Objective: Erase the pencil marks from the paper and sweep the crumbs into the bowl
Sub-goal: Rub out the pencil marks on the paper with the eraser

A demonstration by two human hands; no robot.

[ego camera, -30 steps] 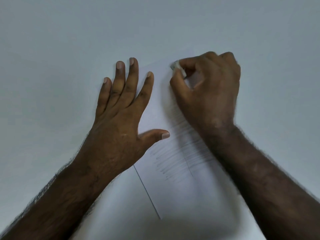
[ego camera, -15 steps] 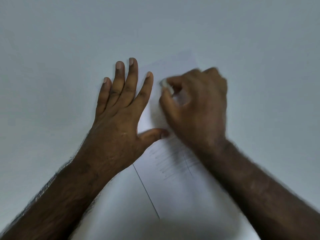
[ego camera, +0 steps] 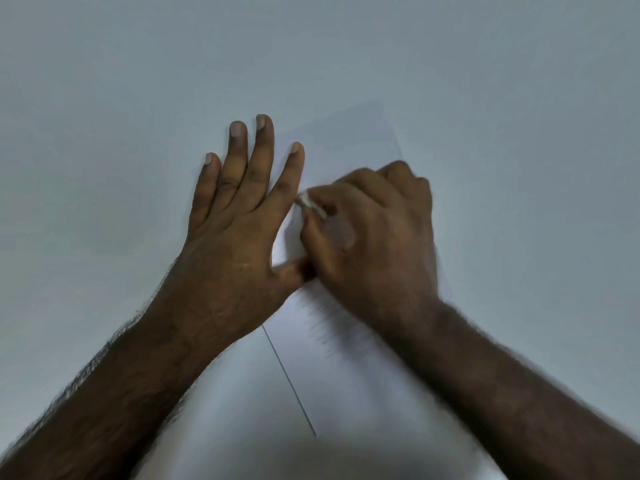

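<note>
A small pale eraser (ego camera: 309, 203) is pinched between the curled thumb and fingers of the right hand (ego camera: 374, 237), its tip pressed onto the paper (ego camera: 349, 386) just right of the left index finger. The right hand is blurred, so finer detail of the grip cannot be told. The fingers of the left hand (ego camera: 235, 230) are held straight and slightly spread, laid flat along the paper's left edge, with the thumb stretched rightward on the sheet until it meets the heel of the right hand. Between the two hands only a narrow wedge of bare paper is left. Faint pencil marks (ego camera: 332, 337) are seen on the sheet just near of the right wrist, partly covered by the right forearm. The paper's far right corner lies beyond the right knuckles; its near left edge is drawn as a dark line running toward the near side. The sheet is surrounded by a plain grey table (ego camera: 519, 98), with wide open surface far, left and right.
</note>
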